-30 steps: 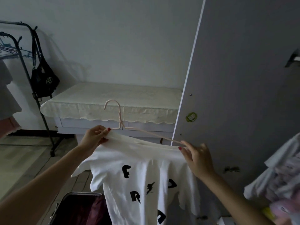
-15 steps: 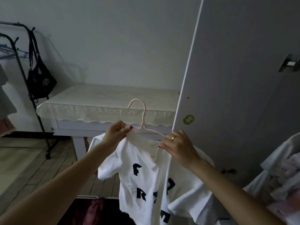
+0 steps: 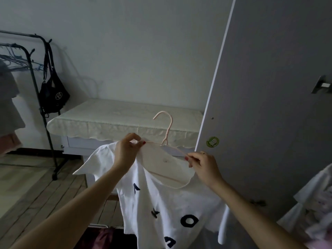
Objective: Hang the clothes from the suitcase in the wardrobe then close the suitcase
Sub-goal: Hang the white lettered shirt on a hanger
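Note:
A white T-shirt with black letters hangs from a pale pink hanger held up in front of me. My left hand pinches the shirt's collar at the hanger's left arm. My right hand pinches the collar and the hanger's right arm. The neck opening is spread wide between both hands. The open suitcase, with dark red cloth inside, shows at the bottom edge below the shirt. The grey wardrobe door stands open at the right.
A low cabinet with a cream cloth stands against the wall behind the shirt. A black clothes rack with a black bag stands at the left. Light clothes hang at the right edge. The floor is wooden.
The shirt has turned so its neck opening faces me and is stretched wider. My hands have moved apart along the hanger. The hanger's hook has shifted right.

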